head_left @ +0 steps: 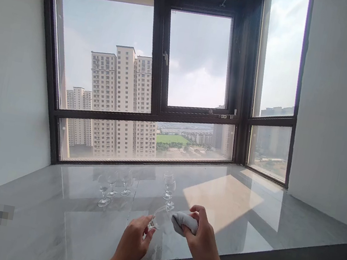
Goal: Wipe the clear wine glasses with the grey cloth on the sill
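Note:
Near the front edge of the glossy grey sill (pixel 93 232), my left hand (pixel 137 239) pinches a clear stemmed glass (pixel 159 216) by its stem or foot. The glass is tilted, and its outline is faint against the tiles. Just to the right, my right hand (pixel 204 237) is closed around a bunched grey cloth (pixel 182 223). The cloth is close to the glass's rim; whether they touch is hard to tell.
Three stemmed glasses (pixel 104 196) stand upright on the left of the sill. Two more (pixel 171 196) stand beyond my hands. Dark-framed windows (pixel 195 116) rise behind, with white walls (pixel 340 109) at both sides.

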A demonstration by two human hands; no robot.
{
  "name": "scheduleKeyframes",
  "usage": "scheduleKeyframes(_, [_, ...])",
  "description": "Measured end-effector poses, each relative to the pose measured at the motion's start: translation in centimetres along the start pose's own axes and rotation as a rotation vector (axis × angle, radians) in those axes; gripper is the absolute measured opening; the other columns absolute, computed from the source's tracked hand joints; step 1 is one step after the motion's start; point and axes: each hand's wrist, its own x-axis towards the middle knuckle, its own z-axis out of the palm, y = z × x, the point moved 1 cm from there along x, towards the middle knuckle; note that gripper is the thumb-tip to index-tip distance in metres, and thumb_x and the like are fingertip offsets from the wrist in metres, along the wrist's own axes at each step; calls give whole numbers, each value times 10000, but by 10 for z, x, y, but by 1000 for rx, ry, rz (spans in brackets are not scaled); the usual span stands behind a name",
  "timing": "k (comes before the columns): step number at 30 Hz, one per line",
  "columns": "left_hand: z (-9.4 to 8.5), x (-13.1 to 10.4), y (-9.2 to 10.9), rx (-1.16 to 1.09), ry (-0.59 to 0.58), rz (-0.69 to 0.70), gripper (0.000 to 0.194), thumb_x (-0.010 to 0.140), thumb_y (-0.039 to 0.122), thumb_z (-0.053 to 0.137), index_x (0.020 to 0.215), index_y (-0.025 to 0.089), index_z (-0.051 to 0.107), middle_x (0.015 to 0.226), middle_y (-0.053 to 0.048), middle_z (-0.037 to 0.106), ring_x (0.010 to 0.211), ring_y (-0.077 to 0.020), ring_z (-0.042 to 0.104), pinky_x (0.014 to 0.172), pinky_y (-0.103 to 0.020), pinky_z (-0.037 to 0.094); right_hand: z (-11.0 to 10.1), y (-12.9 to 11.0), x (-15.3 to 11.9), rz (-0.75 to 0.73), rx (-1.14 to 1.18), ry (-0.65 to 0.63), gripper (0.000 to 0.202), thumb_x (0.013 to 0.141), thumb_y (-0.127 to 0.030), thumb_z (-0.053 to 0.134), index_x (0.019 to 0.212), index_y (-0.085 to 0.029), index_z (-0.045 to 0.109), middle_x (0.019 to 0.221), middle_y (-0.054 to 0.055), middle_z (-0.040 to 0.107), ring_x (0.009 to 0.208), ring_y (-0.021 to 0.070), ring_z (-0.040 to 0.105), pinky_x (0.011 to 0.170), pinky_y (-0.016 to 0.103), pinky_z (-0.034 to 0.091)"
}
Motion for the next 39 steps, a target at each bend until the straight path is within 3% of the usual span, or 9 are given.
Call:
scheduleKeyframes(8, [-15,-6,22,99,-102,197,315,813,206,566,1116,229,651,809,-36,633,789,-220,572,745,-319,419,4,-6,-7,1,-17,-221,354,734,-119,551,1040,-259,442,760,-46,575,633,139,562,562,221,350])
scheduleKeyframes(12, [-17,-6,24,83,-125,230,252,745,167,570,974,218,660,775,-27,620,761,-203,548,733,-305,389,4,-8,-11,133,225,-350,431,672,-110,601,1043,-256,439,686,-81,541,572,110,489,506,207,292])
scheduleKeyframes(16, [-15,-3,24,41,-151,189,67,720,150,553,728,210,583,709,-19,598,731,-190,519,714,-302,378,6,-8,-12,224,573,-445,505,629,-127,632,1076,-251,432,745,-79,570,581,92,488,527,202,343])
scheduleKeyframes(21, [-2,3,7,-238,-157,82,172,814,210,510,920,220,645,847,-39,650,849,-201,579,788,-319,459,6,-4,-2,234,703,-208,470,655,-255,664,1056,-240,419,733,-68,575,538,89,469,478,198,329])
scheduleKeyframes(24, [9,7,-10,-431,-147,-28,280,862,310,497,1079,218,648,1004,-70,683,951,-209,626,906,-364,498,-1,2,2,239,561,-32,444,713,-314,635,1090,-250,409,767,-50,594,517,99,463,442,199,315])
scheduleKeyframes(27, [19,10,-25,-516,-139,-116,327,825,390,565,1091,222,652,1100,-84,702,1056,-225,642,1010,-381,479,-7,11,3,198,353,75,396,745,-301,597,1092,-250,413,777,-38,620,571,128,536,517,224,400])
scheduleKeyframes(31, [20,14,-31,-538,-141,-166,333,762,399,633,1035,215,689,1143,-115,706,1098,-262,658,1011,-406,496,-5,29,1,124,188,124,350,745,-261,572,1066,-240,433,775,-24,644,696,164,628,671,259,466])
scheduleKeyframes(35, [15,21,-24,-431,-113,-104,198,733,387,685,795,203,724,1170,-138,692,1168,-312,619,1030,-449,476,-1,42,1,125,110,129,324,742,-229,557,1047,-241,447,765,-30,635,689,158,641,670,251,458])
scheduleKeyframes(39, [20,29,-18,-341,-191,-88,199,776,383,643,790,213,744,1196,-111,685,1234,-304,570,1077,-446,428,-2,47,1,140,53,144,321,734,-203,540,1037,-248,444,754,-40,628,682,157,628,661,256,443])
